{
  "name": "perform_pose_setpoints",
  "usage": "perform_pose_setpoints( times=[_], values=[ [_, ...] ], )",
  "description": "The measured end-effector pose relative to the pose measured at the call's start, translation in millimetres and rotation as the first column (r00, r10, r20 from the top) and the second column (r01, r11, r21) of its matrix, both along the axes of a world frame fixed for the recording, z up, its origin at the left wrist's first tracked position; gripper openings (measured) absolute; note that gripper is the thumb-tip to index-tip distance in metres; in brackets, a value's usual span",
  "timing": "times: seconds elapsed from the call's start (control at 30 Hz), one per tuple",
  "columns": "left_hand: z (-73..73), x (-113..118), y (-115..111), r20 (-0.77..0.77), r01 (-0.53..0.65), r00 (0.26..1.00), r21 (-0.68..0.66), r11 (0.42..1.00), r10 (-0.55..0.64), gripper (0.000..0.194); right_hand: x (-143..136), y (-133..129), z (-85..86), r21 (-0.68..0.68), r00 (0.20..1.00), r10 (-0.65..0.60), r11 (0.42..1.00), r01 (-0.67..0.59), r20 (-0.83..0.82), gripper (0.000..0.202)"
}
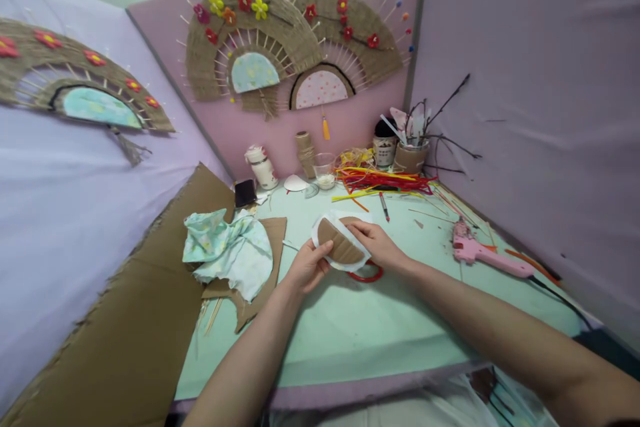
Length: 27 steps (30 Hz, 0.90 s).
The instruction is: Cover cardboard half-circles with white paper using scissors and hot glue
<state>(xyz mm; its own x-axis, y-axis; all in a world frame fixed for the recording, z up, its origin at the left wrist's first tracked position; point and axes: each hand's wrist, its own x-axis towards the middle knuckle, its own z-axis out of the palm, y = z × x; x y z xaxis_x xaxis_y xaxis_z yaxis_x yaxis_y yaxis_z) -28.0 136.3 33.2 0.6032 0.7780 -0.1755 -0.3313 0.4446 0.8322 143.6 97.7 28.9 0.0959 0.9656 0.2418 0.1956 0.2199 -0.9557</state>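
Observation:
A brown cardboard half-circle with a white fabric border round it is held above the table between both hands. My left hand grips its left edge, thumb on the cardboard. At its upper right, my right hand pinches the edge, the fingertips partly behind the piece. Another bit of brown cardboard and white material shows behind it. Red scissor-like handles lie under the piece, mostly hidden. Crumpled green patterned fabric rests to the left on a cut cardboard sheet.
A pink glue gun with a black cord lies at the right. Red and yellow pipe cleaners, a marker, a clear cup and a white bottle are at the back. Large cardboard leans at left.

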Motion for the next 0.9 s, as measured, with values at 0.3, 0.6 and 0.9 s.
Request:
perform_pose_setpoints(
  times=[0.3, 0.6, 0.9],
  values=[
    [-4.9, 14, -11, -0.096, -0.035, 0.995, 0.077, 0.996, 0.042, 0.048, -2, -5, -3.8, 0.063, 0.992, -0.021, 0.998, 0.013, 0.128, 0.038],
    [-7.8, 17, -12, -0.165, -0.066, 0.983, 0.094, 0.993, 0.081, 0.052, -4, -7, -13.9, 0.218, 0.751, -0.186, 0.974, 0.057, 0.634, 0.038],
    [-5.3, 18, -9, -0.171, -0.076, 0.98, 0.134, 0.988, 0.099, 0.049, 1, -4, -12.8, 0.148, 0.875, -0.166, 0.983, 0.11, 0.455, 0.041]
  ],
)
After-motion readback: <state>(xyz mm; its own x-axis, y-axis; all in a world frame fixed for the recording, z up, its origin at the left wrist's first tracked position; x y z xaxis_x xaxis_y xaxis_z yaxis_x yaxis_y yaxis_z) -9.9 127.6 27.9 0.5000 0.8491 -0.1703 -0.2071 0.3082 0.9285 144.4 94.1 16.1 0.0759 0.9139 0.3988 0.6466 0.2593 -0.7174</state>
